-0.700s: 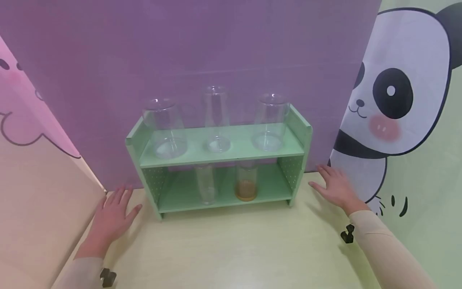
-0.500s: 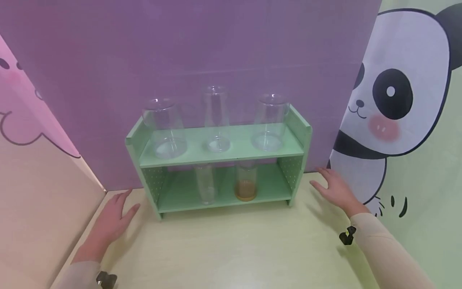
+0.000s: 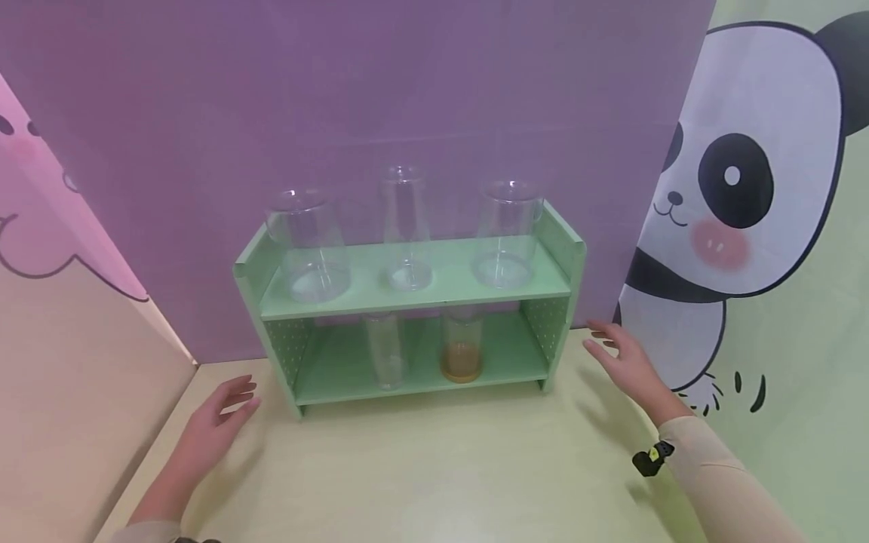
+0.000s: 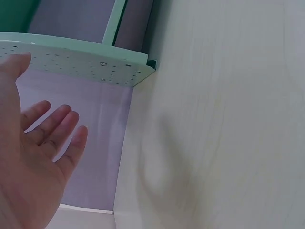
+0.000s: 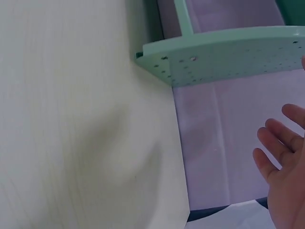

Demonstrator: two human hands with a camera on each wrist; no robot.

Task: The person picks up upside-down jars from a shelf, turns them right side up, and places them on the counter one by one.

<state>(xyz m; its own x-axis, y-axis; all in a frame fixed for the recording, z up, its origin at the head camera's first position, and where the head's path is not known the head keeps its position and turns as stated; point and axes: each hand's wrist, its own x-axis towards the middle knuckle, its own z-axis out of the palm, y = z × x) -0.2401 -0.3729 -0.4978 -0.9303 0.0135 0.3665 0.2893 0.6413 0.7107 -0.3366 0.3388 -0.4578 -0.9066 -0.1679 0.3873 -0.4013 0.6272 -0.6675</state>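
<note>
A light green two-tier shelf (image 3: 363, 260) stands at the back of the table. On its upper tier are a wide clear glass jug (image 3: 315, 256), a tall clear glass vessel (image 3: 407, 241) and another wide glass vessel (image 3: 505, 245). Below stand a narrow clear glass (image 3: 385, 353) and a glass with an amber-brown lower part (image 3: 463, 358). My left hand (image 3: 210, 428) hovers left of the shelf, fingers relaxed and slightly bent, holding nothing. On the other side, my right hand (image 3: 627, 366) is likewise unoccupied and apart from the shelf; its loose fingers also show in the right wrist view.
A purple panel (image 3: 448, 83) rises behind the shelf. The left side wall (image 3: 81, 377) carries a pink drawing, and the right wall a panda picture (image 3: 736, 173). Pale wood tabletop (image 3: 434, 460) extends in front of the shelf.
My left hand has turned from palm down to more edge-on and drawn back slightly, its fingers bending more. My right hand has turned a little the same way. The glassware stays put on the shelf.
</note>
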